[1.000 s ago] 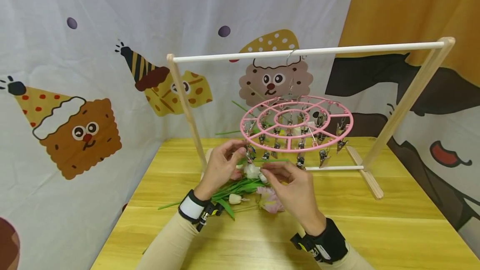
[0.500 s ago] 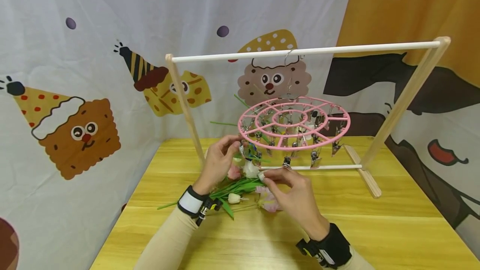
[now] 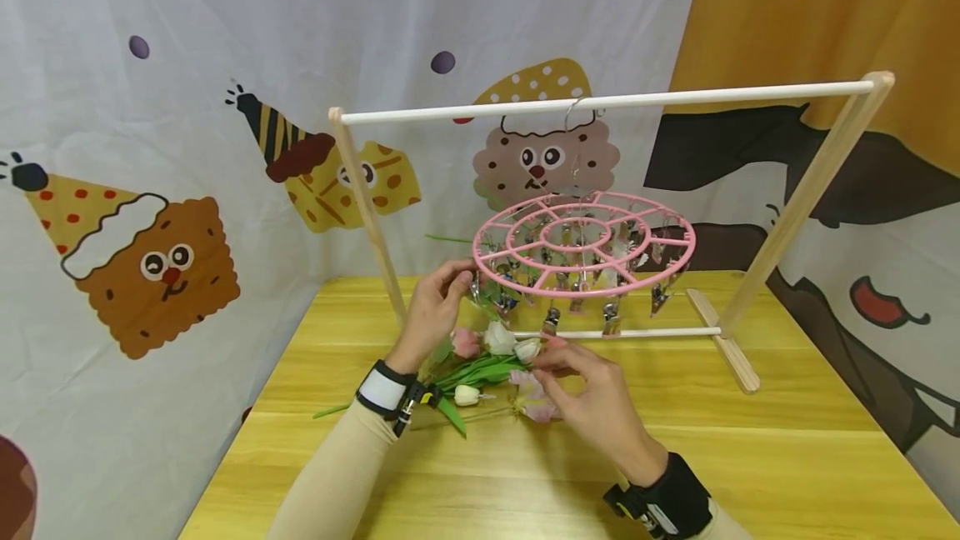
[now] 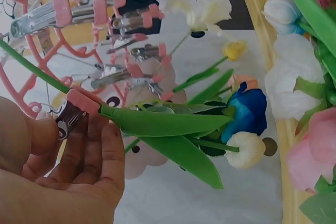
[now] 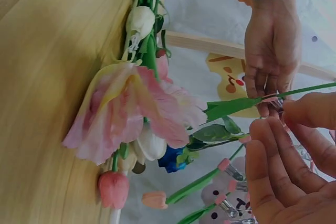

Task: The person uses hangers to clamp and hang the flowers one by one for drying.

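Observation:
My left hand [image 3: 433,311] pinches a metal clip [image 4: 70,118] with pink tips at the left rim of the round pink hanger [image 3: 582,290]. Those tips hold a green stem [image 4: 37,68] with long leaves [image 4: 168,121]. A white tulip head [image 4: 244,150] shows below the leaves, beside a blue rose [image 4: 247,111]. My right hand [image 3: 596,386] is lower, its fingertips close by a white tulip [image 3: 527,349] in the head view. In the right wrist view its loosely bent fingers [image 5: 265,156] show nothing between them.
The hanger hangs by a hook from a wooden rack [image 3: 600,101]; several other clips carry flowers, including an orange tulip [image 5: 155,199]. A pile with a pink-lilac flower [image 3: 536,398], a loose cream tulip [image 3: 467,395] and green stems lies on the wooden table [image 3: 480,490].
My left hand has moved a little up and left with the clip. The right hand has drawn back from between the hands and lowered slightly. The pink hanger has turned and shifted slightly left.

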`<state>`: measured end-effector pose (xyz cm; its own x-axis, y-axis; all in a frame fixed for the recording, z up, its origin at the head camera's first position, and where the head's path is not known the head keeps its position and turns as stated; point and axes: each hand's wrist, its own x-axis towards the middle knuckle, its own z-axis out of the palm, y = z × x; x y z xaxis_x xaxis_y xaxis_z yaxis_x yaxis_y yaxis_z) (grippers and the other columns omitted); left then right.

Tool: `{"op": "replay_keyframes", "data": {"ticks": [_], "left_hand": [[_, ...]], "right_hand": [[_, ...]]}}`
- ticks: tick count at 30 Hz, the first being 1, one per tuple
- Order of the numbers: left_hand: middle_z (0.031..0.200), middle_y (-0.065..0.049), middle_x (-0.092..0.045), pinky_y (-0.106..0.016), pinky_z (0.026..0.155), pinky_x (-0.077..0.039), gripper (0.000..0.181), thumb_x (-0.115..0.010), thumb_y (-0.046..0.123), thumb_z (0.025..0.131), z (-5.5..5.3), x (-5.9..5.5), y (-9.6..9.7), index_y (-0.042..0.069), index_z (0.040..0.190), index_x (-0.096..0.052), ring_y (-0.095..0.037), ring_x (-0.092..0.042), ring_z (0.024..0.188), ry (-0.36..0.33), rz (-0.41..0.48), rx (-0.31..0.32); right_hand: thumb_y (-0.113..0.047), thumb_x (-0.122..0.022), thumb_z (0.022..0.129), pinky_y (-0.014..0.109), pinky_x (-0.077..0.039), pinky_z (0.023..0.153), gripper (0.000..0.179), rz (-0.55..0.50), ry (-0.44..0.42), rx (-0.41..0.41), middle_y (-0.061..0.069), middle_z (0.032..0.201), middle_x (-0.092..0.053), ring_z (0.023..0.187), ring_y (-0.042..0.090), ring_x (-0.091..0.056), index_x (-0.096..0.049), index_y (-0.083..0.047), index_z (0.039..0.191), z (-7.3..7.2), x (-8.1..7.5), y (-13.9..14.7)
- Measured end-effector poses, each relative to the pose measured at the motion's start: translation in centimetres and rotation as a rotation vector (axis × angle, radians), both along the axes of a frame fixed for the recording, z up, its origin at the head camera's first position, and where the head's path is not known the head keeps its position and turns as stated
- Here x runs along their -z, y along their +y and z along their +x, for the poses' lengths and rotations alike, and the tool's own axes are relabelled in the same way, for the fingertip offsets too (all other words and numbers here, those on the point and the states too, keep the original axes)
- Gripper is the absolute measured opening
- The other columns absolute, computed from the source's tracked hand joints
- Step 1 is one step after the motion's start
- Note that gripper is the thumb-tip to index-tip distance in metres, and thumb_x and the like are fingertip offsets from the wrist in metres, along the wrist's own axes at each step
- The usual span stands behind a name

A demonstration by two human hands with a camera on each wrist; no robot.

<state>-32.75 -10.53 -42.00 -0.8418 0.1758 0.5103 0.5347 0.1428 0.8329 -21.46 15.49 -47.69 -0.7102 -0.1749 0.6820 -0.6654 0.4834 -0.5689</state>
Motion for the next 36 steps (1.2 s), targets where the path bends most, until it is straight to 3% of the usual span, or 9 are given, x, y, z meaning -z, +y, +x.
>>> {"op": "replay_keyframes", "data": {"ticks": [5, 9, 15, 19, 21, 22, 29, 32, 36], "left_hand": [[0.124, -0.025, -0.085, -0.028, 0.099, -0.067, 0.029, -0.061, 0.012, 0.122, -1.0, 0.2, -0.3, -0.002, 0.141, -0.077, -0.039, -0.082, 0.114, 0.014, -0.067, -0.049], [0.127, -0.024, -0.084, -0.031, 0.099, -0.067, 0.029, -0.06, 0.015, 0.123, -1.6, 0.2, -0.4, -0.001, 0.142, -0.077, -0.037, -0.081, 0.115, -0.004, -0.087, -0.067], [0.135, -0.025, -0.081, -0.049, 0.108, -0.069, 0.032, -0.056, 0.018, 0.125, -1.9, 0.3, -0.7, 0.0, 0.147, -0.072, -0.041, -0.081, 0.122, -0.044, -0.099, -0.038], [0.138, -0.03, -0.079, -0.055, 0.111, -0.067, 0.033, -0.055, 0.018, 0.125, -1.9, 0.8, -1.1, 0.001, 0.15, -0.07, -0.047, -0.08, 0.126, -0.06, -0.115, -0.019], [0.138, -0.031, -0.079, -0.054, 0.11, -0.067, 0.033, -0.056, 0.017, 0.125, -1.7, 1.2, -1.5, 0.001, 0.15, -0.07, -0.049, -0.079, 0.126, -0.066, -0.133, -0.029], [0.138, -0.031, -0.079, -0.054, 0.109, -0.067, 0.033, -0.056, 0.017, 0.125, -1.6, 1.4, -1.6, 0.0, 0.15, -0.07, -0.048, -0.08, 0.126, -0.067, -0.147, -0.04], [0.135, -0.022, -0.083, -0.054, 0.105, -0.069, 0.03, -0.062, 0.014, 0.122, 0.4, 3.2, -2.6, -0.001, 0.146, -0.073, -0.04, -0.082, 0.121, -0.071, -0.243, -0.113], [0.134, -0.017, -0.084, -0.051, 0.104, -0.07, 0.03, -0.064, 0.016, 0.122, 1.7, 4.1, -2.7, 0.002, 0.146, -0.073, -0.036, -0.081, 0.121, -0.09, -0.288, -0.14], [0.132, -0.013, -0.085, -0.049, 0.101, -0.07, 0.027, -0.065, 0.018, 0.122, 3.5, 5.0, -2.7, 0.006, 0.143, -0.076, -0.032, -0.081, 0.121, -0.1, -0.348, -0.138]], "right_hand": [[0.005, -0.089, 0.098, 0.028, -0.07, 0.079, 0.025, 0.042, -0.055, 0.001, -0.004, 0.113, -0.087, 0.092, 0.014, -0.083, -0.088, -0.015, 0.113, 0.1, 0.4, 0.1], [-0.001, -0.089, 0.101, 0.028, -0.068, 0.08, 0.021, 0.096, -0.107, 0.004, -0.005, 0.116, -0.086, 0.095, 0.01, -0.081, -0.088, -0.014, 0.118, 0.0, 0.7, 0.2], [-0.004, -0.093, 0.099, 0.022, -0.053, 0.062, 0.026, 0.204, -0.124, -0.009, 0.004, 0.12, -0.084, 0.071, 0.001, -0.059, -0.086, -0.009, 0.123, -0.3, 1.0, 0.0], [-0.004, -0.094, 0.098, 0.026, -0.063, 0.069, 0.027, 0.317, -0.101, -0.041, 0.006, 0.121, -0.084, 0.08, 0.011, -0.072, -0.085, -0.01, 0.123, -0.7, 1.1, -0.6], [-0.006, -0.094, 0.099, 0.031, -0.069, 0.081, 0.025, 0.398, -0.076, -0.067, 0.005, 0.122, -0.083, 0.097, 0.018, -0.079, -0.085, -0.011, 0.122, -0.8, 1.1, -1.1], [-0.007, -0.094, 0.099, 0.034, -0.07, 0.087, 0.025, 0.44, -0.054, -0.079, 0.004, 0.121, -0.082, 0.104, 0.02, -0.08, -0.086, -0.012, 0.121, -1.0, 1.1, -1.4], [-0.015, -0.093, 0.102, 0.045, -0.068, 0.101, 0.02, 0.714, 0.048, -0.139, 0.002, 0.115, -0.085, 0.11, 0.022, -0.078, -0.087, -0.015, 0.121, -1.7, 1.8, -3.4], [-0.02, -0.09, 0.105, 0.048, -0.064, 0.097, 0.014, 0.797, 0.026, -0.132, 0.001, 0.115, -0.086, 0.107, 0.024, -0.076, -0.087, -0.018, 0.119, -2.0, 2.5, -4.2], [-0.017, -0.09, 0.104, 0.045, -0.06, 0.087, 0.005, 0.84, -0.012, -0.094, -0.001, 0.105, -0.085, 0.099, 0.022, -0.072, -0.088, -0.022, 0.105, -2.3, 3.5, -4.8]]}}
